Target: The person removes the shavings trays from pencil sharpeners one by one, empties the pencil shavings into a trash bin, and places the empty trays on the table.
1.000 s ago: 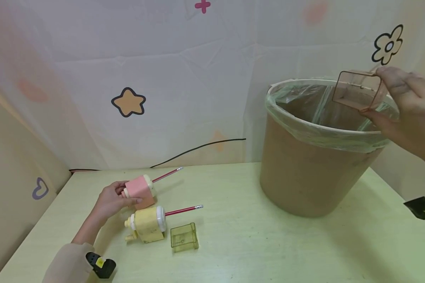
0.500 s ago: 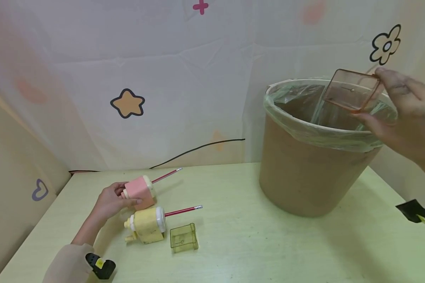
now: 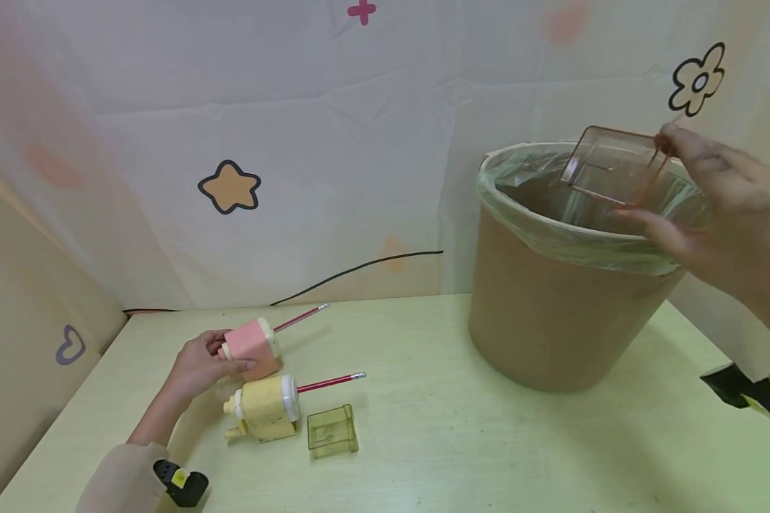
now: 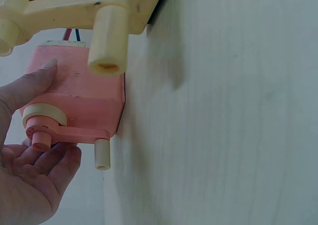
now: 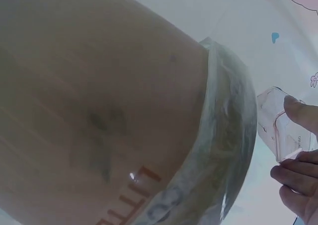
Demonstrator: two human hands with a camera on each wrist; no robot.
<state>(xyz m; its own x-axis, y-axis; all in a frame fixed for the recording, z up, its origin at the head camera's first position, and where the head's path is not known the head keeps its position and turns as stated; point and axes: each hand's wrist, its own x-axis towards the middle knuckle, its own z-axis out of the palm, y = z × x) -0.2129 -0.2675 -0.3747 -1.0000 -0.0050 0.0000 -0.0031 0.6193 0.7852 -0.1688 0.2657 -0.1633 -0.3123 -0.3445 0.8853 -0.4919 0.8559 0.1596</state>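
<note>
My right hand point(image 3: 738, 192) pinches a see-through pinkish shavings drawer point(image 3: 616, 165) between thumb and fingers, tilted over the mouth of the brown bin point(image 3: 558, 320). In the right wrist view the same drawer point(image 5: 288, 130) is beside the bagged rim point(image 5: 231, 120). At the left, my left hand point(image 3: 197, 365) grips a pink crank pencil sharpener point(image 3: 252, 345), thumb on one side and fingers on the other. A red pencil point(image 3: 303, 318) sticks out of its front. The left wrist view shows the sharpener's crank point(image 4: 82, 134) near my fingers.
Just in front of the pink sharpener stands a yellow crank sharpener point(image 3: 266, 407), also with a red pencil point(image 3: 330, 383) in it. Beside it lies a see-through yellow-green drawer point(image 3: 332, 431). A greenish plastic liner point(image 3: 590, 246) folds over the bin's rim. A printed cloth point(image 3: 334, 164) hangs behind the table.
My right hand has moved left over the bin with the pinkish drawer, tipping it further. The left hand and both sharpeners have stayed in place.
</note>
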